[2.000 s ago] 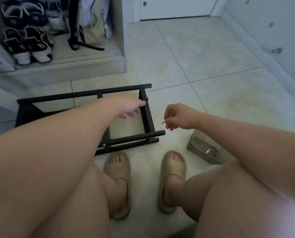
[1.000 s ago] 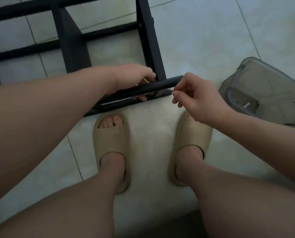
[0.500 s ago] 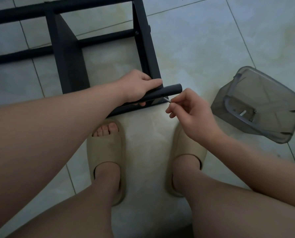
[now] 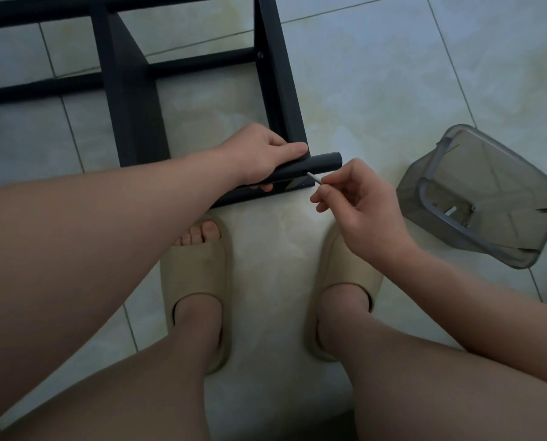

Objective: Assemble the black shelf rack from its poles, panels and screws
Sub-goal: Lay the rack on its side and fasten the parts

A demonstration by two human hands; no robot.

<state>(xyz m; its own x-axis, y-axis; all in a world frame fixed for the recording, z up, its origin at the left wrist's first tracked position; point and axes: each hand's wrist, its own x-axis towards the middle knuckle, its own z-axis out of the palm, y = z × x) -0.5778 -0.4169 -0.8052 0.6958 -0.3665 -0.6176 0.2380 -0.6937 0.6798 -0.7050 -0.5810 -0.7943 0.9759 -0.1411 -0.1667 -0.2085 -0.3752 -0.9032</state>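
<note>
Left hand [image 4: 262,154] grips the pole [image 4: 316,165] at the rack's [image 4: 132,100] near corner on the floor. Right hand [image 4: 361,205] pinches a thin metal tool [image 4: 314,177], tip at the pole end. Grey bin [image 4: 485,198] lies right.

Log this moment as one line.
left hand: grips pole | right hand: pinches screw at pole end | rack: lying on floor

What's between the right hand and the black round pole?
A thin silver screw, pinched by the right hand, tip at the black round pole; head view.
</note>
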